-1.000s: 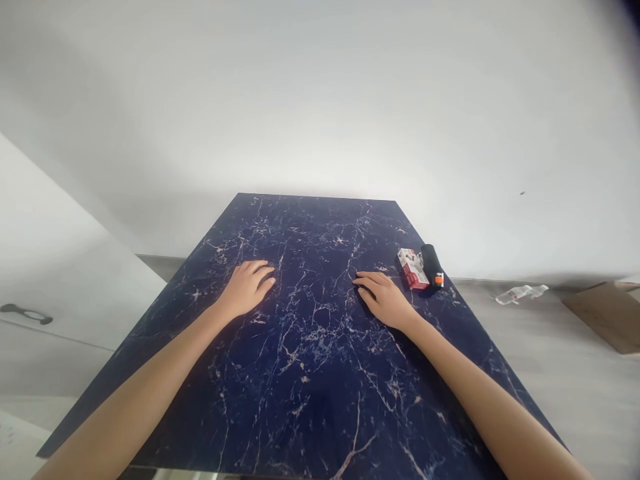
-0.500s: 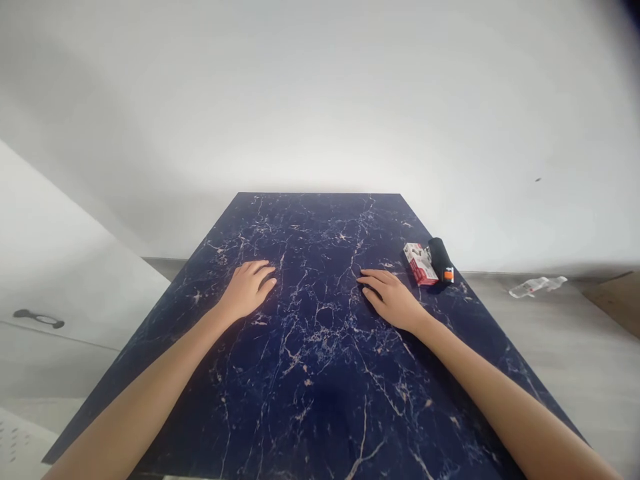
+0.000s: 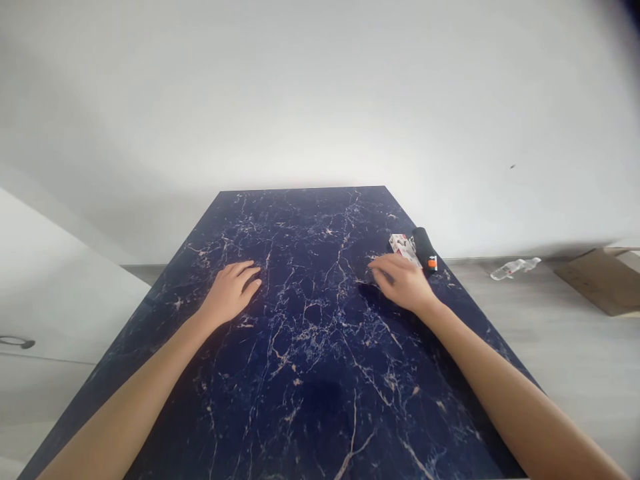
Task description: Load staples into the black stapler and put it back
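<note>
We rest our left hand [image 3: 227, 293], fingers parted and holding nothing, on the dark-blue, white-veined marble-patterned worktop [image 3: 310, 380]. Our right hand [image 3: 405, 287], fingers loosely bent and ungripping, partly hides the red-and-white rectangular box [image 3: 401, 245], which lies beside the black cylinder [image 3: 424, 245] near the right edge.

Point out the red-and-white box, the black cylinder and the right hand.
Red-and-white box [image 3: 405, 245]: head view, uncovered part of its upper face.
Black cylinder [image 3: 424, 246]: head view, middle of its dark side.
Right hand [image 3: 404, 281]: head view, back of the hand.
</note>
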The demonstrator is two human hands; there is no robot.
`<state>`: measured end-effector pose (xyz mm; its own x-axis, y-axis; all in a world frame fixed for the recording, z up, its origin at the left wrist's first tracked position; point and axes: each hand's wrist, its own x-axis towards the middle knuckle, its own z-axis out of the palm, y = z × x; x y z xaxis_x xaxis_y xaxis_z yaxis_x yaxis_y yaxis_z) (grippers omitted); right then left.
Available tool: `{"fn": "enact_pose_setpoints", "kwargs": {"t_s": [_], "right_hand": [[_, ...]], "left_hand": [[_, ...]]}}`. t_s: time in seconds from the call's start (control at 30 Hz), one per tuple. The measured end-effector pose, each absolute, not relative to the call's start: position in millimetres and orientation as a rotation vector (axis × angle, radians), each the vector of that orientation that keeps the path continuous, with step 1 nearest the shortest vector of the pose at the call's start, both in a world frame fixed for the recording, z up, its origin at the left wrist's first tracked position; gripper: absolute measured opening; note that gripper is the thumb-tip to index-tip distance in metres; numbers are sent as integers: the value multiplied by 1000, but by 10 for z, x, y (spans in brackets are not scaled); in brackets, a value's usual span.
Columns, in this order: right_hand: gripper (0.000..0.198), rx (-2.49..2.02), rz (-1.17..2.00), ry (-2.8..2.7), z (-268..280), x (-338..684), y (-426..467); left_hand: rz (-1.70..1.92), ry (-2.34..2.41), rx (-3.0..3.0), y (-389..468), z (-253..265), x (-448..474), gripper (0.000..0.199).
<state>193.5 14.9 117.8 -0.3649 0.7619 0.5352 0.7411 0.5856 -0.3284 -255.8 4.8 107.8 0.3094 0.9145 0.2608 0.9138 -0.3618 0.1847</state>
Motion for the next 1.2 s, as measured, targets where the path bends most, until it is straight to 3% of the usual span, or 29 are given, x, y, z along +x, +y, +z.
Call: {"fn": "enact_pose_setpoints", "kwargs": {"t_s": [0.17, 0.27, 0.4, 0.7, 0.8, 0.93, 1.2], "right_hand": [[37, -1681, -307, -1543, 1307, 2382, 274], [53, -2034, -71, -1468, 1286, 2634, 358], [40, -2258, 151, -1581, 1228, 2643, 405], [27, -1816, 334, -1859, 1369, 686, 464], [24, -1651, 388, -1953, 1406, -289, 500], [28, -1412, 489, -2069, 1406, -1364, 460], [26, -1086, 737, -2137, 1315, -1596, 356]], "left_hand": [[501, 1781, 2529, 41, 1077, -2561, 50], [479, 1782, 2532, 39, 1079, -2548, 51], [502, 1814, 2542, 40, 1077, -2515, 48], [590, 1881, 2532, -1, 1106, -2465, 52], [821, 2031, 2405, 6, 1106, -2500, 59], [1142, 2118, 2055, 63, 1137, -2711, 51], [1214, 2179, 1898, 134, 1177, -3121, 46]]}}
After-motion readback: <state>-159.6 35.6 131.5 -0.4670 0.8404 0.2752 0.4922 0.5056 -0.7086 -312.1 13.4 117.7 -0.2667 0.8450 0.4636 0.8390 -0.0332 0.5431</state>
